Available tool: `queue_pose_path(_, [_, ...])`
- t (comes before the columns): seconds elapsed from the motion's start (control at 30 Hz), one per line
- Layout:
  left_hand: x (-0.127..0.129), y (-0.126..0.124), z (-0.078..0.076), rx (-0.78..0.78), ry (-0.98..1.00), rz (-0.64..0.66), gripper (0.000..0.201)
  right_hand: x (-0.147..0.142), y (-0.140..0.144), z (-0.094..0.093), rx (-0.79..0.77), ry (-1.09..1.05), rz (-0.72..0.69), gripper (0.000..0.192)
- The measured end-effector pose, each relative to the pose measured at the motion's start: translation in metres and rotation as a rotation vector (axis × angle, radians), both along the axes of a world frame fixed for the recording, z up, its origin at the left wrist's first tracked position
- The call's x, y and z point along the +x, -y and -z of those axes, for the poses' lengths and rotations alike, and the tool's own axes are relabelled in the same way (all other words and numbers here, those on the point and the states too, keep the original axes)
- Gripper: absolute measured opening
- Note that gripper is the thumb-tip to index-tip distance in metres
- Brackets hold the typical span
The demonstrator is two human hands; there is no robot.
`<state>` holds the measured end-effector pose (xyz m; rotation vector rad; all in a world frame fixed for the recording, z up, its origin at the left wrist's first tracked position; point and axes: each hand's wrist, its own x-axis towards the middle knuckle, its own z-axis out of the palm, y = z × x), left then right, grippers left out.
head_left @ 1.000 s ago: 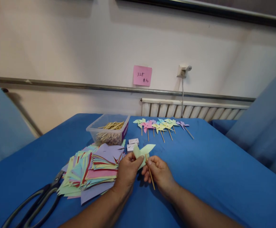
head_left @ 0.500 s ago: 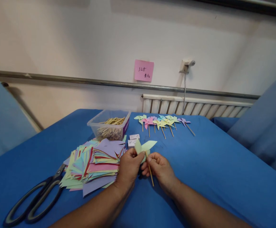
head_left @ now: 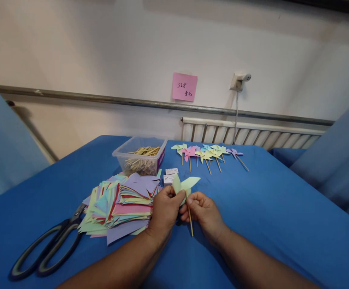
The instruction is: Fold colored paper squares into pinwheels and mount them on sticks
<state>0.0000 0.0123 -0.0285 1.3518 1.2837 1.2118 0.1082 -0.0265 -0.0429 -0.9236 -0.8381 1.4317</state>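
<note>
A pale green paper pinwheel (head_left: 190, 184) is pinched between the thumb and fingers of my left hand (head_left: 167, 206), its blades pointing up and to the right. My right hand (head_left: 203, 210) closes on a thin wooden stick (head_left: 191, 222), whose upper end lies against the pinwheel's middle and whose lower end points down toward me. Both hands nearly touch in front of me, and the fingertips behind the paper are partly hidden. Just left of my left hand lies a thick stack of coloured paper pieces (head_left: 132, 208).
Large dark-handled scissors (head_left: 49, 249) lie at the left on the blue cloth (head_left: 267, 208). A clear plastic tub (head_left: 122, 157) holds many sticks. Two small white boxes (head_left: 169, 179) sit before it. Several finished pinwheels (head_left: 204, 155) lie at the back, near a radiator (head_left: 252, 134).
The whole view has shifted slightly. The stick in my right hand stands a little more upright against the green pinwheel; both hands keep their holds.
</note>
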Motion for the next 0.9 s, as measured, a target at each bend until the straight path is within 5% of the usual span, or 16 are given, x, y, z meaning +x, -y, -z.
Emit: queue_pose_path(0.9, [0.0004, 0.0004, -0.0035, 0.059, -0.054, -0.017, 0.023, 0.0001, -0.0011, 0.0000, -0.021, 0.019, 0.026, 0.040])
